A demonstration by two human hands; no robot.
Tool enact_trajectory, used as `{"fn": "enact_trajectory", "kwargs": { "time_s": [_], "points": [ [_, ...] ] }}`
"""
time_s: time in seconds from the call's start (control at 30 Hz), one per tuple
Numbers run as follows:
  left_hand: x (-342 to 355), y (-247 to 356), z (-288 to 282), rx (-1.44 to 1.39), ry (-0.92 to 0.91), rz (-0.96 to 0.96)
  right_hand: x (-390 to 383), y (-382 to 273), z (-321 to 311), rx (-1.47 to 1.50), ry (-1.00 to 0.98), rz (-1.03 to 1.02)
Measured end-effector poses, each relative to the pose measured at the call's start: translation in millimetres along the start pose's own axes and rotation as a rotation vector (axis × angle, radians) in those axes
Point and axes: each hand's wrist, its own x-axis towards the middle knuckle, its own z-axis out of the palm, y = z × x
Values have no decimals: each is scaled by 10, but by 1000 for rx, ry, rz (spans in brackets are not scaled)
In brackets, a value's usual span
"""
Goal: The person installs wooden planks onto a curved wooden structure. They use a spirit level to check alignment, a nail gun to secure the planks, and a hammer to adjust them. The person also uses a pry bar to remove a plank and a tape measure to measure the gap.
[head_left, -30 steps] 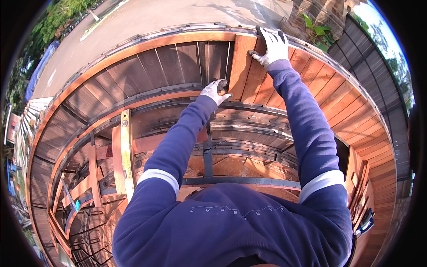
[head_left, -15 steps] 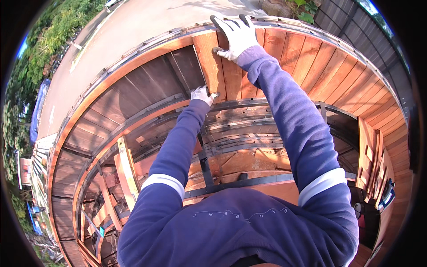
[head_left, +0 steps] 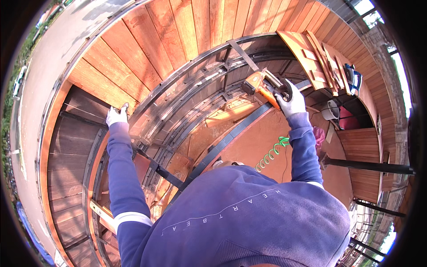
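My left hand (head_left: 117,115), gloved in white with dark fingertips, grips the inner end of the last orange-brown plank (head_left: 98,83) in a curved row, beside an uncovered grey-brown section (head_left: 75,173). My right hand (head_left: 291,100) holds an orange and black pneumatic nail gun (head_left: 260,86) by its body, raised over the inner metal framing on my right. The planks lie side by side between a curved outer edge (head_left: 76,66) and an inner dark metal rail (head_left: 167,82).
Loose boards (head_left: 313,60) and a blue tool (head_left: 353,79) sit at upper right. A green coiled hose (head_left: 273,151), a white bucket (head_left: 330,109) and a dark beam (head_left: 369,165) are at right. A blue-grey curved beam (head_left: 231,135) crosses below me. Pavement (head_left: 38,107) lies beyond the left edge.
My right hand has left the planks, moved down to the right and now holds the nail gun. My left hand stays at the plank's inner end while the view has turned rightward.
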Motion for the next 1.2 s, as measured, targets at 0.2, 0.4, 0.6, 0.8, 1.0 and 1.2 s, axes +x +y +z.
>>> {"fn": "enact_trajectory", "kwargs": {
  "time_s": [0.2, 0.4, 0.6, 0.8, 1.0, 1.2],
  "points": [
    [33, -104, 16, 77, -24, -16, -157, -61, 494, -624, -281, 41],
    [36, 144, -166, 63, -186, -67, 161, 263, 876, -729, -404, 151],
    [11, 195, -311, 64, -230, -57, 239, -85, 552, -382, -225, 127],
    [-13, 249, -319, 99, -222, -68, 173, -1303, -190, 747, -164, 55],
    [50, 19, -45, 71, -107, 14, 211, -2952, -125, 1311, 5, -261],
    [84, -154, 31, 36, -93, 24, 262, -3564, 769, 873, -220, -309]
  ]
}}
